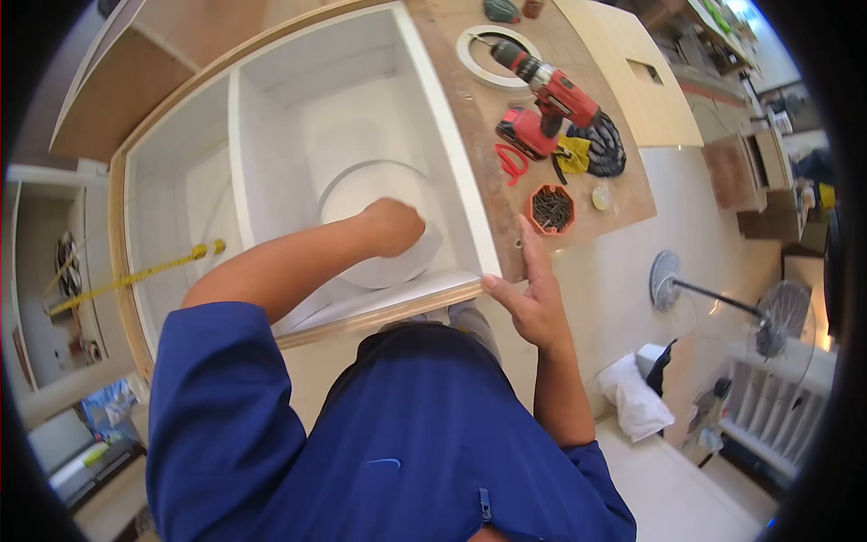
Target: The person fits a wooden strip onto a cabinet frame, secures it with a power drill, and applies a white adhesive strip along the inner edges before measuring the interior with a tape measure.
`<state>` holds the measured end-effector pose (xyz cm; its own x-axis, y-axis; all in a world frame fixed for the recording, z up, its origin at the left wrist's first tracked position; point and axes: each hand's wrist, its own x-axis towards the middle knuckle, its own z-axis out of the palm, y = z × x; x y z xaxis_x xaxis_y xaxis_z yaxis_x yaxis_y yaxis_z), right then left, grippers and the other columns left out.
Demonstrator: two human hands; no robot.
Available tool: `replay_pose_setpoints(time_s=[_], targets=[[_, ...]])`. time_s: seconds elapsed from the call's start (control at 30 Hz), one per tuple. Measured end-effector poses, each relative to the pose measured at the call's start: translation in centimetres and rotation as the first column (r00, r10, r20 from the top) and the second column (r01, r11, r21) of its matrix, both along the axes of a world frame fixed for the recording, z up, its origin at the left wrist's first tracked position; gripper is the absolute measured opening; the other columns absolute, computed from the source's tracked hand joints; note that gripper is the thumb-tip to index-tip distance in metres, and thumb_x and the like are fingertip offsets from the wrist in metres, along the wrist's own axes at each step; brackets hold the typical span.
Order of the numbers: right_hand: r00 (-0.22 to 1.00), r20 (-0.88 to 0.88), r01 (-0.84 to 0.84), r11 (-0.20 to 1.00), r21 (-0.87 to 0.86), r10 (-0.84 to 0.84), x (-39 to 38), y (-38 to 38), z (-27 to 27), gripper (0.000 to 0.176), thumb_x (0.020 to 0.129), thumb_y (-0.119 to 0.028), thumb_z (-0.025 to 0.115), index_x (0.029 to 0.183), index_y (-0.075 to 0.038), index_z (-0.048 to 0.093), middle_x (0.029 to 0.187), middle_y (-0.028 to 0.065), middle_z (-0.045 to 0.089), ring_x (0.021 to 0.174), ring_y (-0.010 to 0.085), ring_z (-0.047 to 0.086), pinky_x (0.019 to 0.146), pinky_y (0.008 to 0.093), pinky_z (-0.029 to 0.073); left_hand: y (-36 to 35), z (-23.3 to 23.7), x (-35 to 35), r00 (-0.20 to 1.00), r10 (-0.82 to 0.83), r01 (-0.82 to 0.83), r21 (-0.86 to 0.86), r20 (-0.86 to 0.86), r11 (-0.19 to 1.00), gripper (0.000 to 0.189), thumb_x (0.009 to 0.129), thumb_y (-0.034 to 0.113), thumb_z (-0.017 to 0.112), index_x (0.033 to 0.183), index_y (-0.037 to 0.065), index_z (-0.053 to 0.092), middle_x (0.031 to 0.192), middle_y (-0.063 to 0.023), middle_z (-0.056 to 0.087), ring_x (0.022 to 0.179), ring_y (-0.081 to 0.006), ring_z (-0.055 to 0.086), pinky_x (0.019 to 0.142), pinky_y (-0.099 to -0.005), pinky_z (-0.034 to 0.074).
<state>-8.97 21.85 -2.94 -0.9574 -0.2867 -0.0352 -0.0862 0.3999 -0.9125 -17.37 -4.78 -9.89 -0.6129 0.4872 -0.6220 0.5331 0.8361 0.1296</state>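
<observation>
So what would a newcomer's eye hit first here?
Probably the red-and-black cordless drill, lying on the brown board right of the white-lined box, near an orange tub of dark screws. Next, the left hand, curled inside the box over a large round outline, with the right hand open at its near right corner. Then the yellow tape measure, stretched out at the box's left side.

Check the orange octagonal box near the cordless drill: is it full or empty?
Well filled, not empty: the orange octagonal box has dark screws jumbled across it, hiding its bottom. Cannot tell how deep they go.
</observation>
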Motion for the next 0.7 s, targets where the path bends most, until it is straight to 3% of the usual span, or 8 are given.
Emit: replay_pose_setpoints(time_s=[0.07,0.17,0.27,0.3,0.43,0.5,0.57,0.7], targets=[[1.000,-0.001,0.002,1.000,0.029,-0.002,-0.2,0.0,0.6,0.092,0.084,-0.027,0.080,0.158,0.002,0.034,0.153,0.0258,0.045,0.139,0.0384,0.042,0.118,0.0447,0.032,0.2,-1.7,-2.1,0.912,0.233,-0.151,0.252,-0.339,0.956,0.022,0.091,0.009,0.058,0.105,0.002,0.072,0.101,-0.0179,0.072,0.101,-0.0356,0.069,0.083,-0.0503,0.056],[1.000,0.018,0.000,0.999,0.041,-0.001,0.0,0.1,1.1,0.091,0.086,-0.033,0.078,0.158,0.002,0.034,0.153,0.0263,0.045,0.139,0.0403,0.042,0.118,0.0459,0.032,-1.1,-3.1,-5.0,0.722,0.077,-0.017,0.093,-0.688,0.995,0.020,0.090,0.004,0.057,0.105,0.004,0.070,0.108,-0.0140,0.071,0.111,-0.0283,0.064,0.086,-0.0462,0.055],[1.000,0.019,-0.011,0.999,0.032,0.010,-0.2,0.4,0.9,0.090,0.087,-0.034,0.077,0.158,0.002,0.034,0.154,0.0262,0.044,0.140,0.0411,0.041,0.119,0.0466,0.032,-3.4,-5.5,-6.9,0.886,0.053,-0.044,0.030,-0.460,0.999,0.021,0.088,0.002,0.056,0.104,-0.001,0.070,0.102,-0.0183,0.070,0.105,-0.0362,0.066,0.083,-0.0486,0.055],[1.000,0.027,-0.011,0.999,0.033,0.011,-0.2,0.4,1.0,0.089,0.088,-0.034,0.076,0.158,0.002,0.034,0.154,0.0263,0.043,0.140,0.0413,0.041,0.119,0.0468,0.031,-3.5,-4.6,-7.0,0.907,0.123,-0.086,0.110,-0.404,0.990,0.021,0.088,0.002,0.056,0.103,-0.001,0.070,0.101,-0.0190,0.070,0.103,-0.0378,0.066,0.083,-0.0484,0.055],[0.999,0.016,-0.051,0.999,-0.010,0.051,-0.4,0.7,0.2,0.085,0.092,-0.032,0.072,0.159,0.002,0.032,0.157,0.0267,0.041,0.144,0.0422,0.038,0.122,0.0474,0.026,-4.2,5.7,-3.6,0.945,0.258,-0.133,0.480,-0.204,0.867,0.022,0.093,0.004,0.057,0.108,-0.002,0.071,0.097,-0.0222,0.067,0.093,-0.0430,0.067,0.083,-0.0468,0.054],[0.997,0.013,-0.071,0.997,0.009,0.071,-0.5,0.7,0.5,0.084,0.093,-0.032,0.069,0.160,0.002,0.030,0.158,0.0268,0.039,0.146,0.0421,0.036,0.123,0.0477,0.024,-3.2,12.2,0.6,0.935,0.344,-0.208,0.655,-0.085,0.726,0.027,0.094,0.007,0.064,0.120,0.001,0.070,0.092,-0.0211,0.066,0.088,-0.0388,0.066,0.079,-0.0454,0.053],[0.996,0.005,-0.089,0.996,0.026,0.089,-0.5,1.0,0.6,0.084,0.094,-0.032,0.068,0.160,0.002,0.028,0.159,0.0270,0.038,0.148,0.0420,0.034,0.123,0.0479,0.023,-1.3,15.5,5.4,0.921,0.379,-0.239,0.637,-0.090,0.733,0.031,0.094,0.013,0.070,0.124,0.004,0.070,0.091,-0.0184,0.064,0.084,-0.0373,0.065,0.075,-0.0459,0.053],[0.990,-0.001,-0.138,0.990,0.034,0.139,-0.8,1.5,0.6,0.084,0.095,-0.032,0.067,0.161,0.003,0.026,0.161,0.0273,0.036,0.149,0.0421,0.033,0.124,0.0480,0.023,2.9,14.6,12.0,0.869,0.385,-0.026,0.748,-0.312,0.663,0.036,0.088,0.008,0.076,0.123,0.007,0.071,0.088,-0.0117,0.062,0.076,-0.0299,0.061,0.068,-0.0396,0.051]])
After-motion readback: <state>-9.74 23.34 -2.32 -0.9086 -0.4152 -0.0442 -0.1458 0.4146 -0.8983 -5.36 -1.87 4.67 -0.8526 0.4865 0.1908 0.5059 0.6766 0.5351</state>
